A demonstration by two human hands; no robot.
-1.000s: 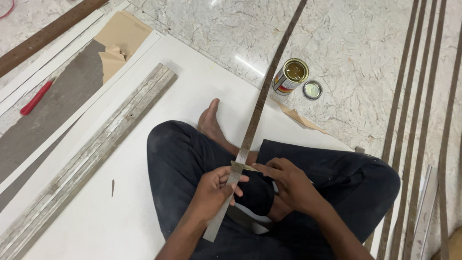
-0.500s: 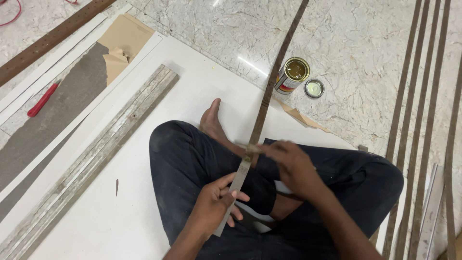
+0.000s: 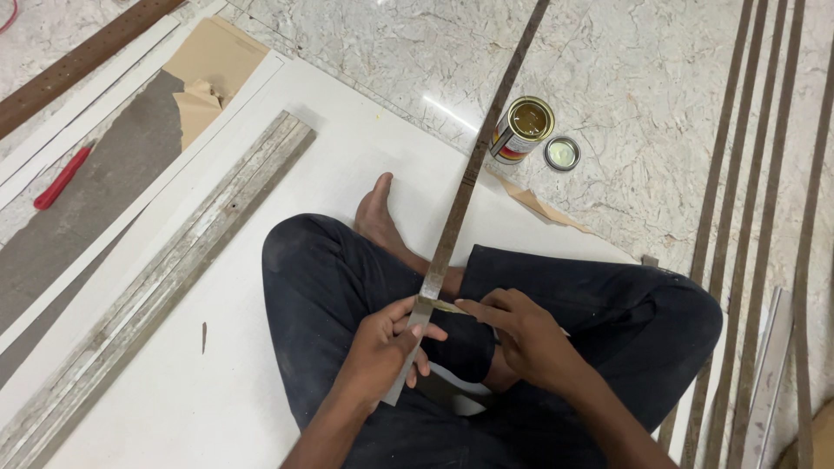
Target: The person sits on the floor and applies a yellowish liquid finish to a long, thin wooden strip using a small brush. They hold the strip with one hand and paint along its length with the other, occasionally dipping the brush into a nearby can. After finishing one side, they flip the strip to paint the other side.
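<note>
I sit cross-legged on a white board (image 3: 261,260) in dark trousers. A long thin brown strip (image 3: 473,165) runs from my lap up across the board and the marble floor. My left hand (image 3: 391,343) grips the strip's near grey end. My right hand (image 3: 521,334) holds a small thin tool with its tip pressed against the strip just above my left fingers; what kind of tool it is I cannot make out. My bare foot (image 3: 378,213) pokes out on the board to the left of the strip.
An open tin of glue (image 3: 524,128) and its lid (image 3: 562,153) stand on the floor right of the strip. Several more brown strips (image 3: 738,156) lie at the right. A long grey wooden batten (image 3: 174,278) lies at my left, a red-handled tool (image 3: 61,178) farther left.
My right hand slid up the strip and has come back down to meet the left hand. The view has shifted slightly; the strip stays in my left hand.
</note>
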